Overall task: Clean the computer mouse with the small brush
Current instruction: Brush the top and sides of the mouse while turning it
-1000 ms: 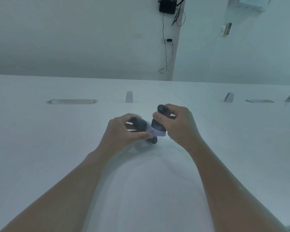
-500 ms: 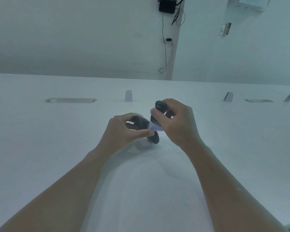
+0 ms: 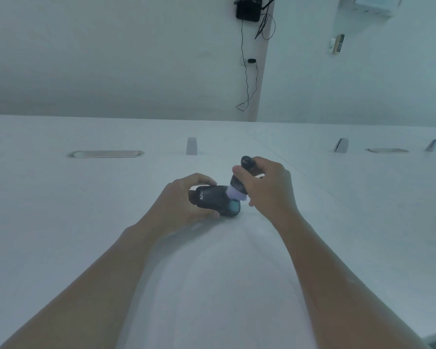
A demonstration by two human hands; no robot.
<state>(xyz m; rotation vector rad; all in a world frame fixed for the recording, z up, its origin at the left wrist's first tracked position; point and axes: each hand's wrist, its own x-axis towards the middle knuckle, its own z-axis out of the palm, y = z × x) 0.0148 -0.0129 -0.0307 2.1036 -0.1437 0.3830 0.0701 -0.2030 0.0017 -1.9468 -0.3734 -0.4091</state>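
A black computer mouse (image 3: pixel 215 200) lies on the white table (image 3: pixel 86 222), its front end pointing right. My left hand (image 3: pixel 179 205) grips its rear and near side, thumb along the near edge. My right hand (image 3: pixel 267 190) holds a small brush (image 3: pixel 239 182) with a black handle and pale lilac bristles. The bristles press on the top of the mouse near its front. The brush handle tilts up and away from me.
Two oval cable ports are set in the table, one at the left (image 3: pixel 106 154) and one at the far right (image 3: pixel 386 150). Small white stands (image 3: pixel 191 146) rise behind the hands. A black box with hanging cables (image 3: pixel 248 8) is mounted on the wall.
My left thumb has slid back, uncovering the top of the mouse. The brush has shifted slightly right, toward the front of the mouse.
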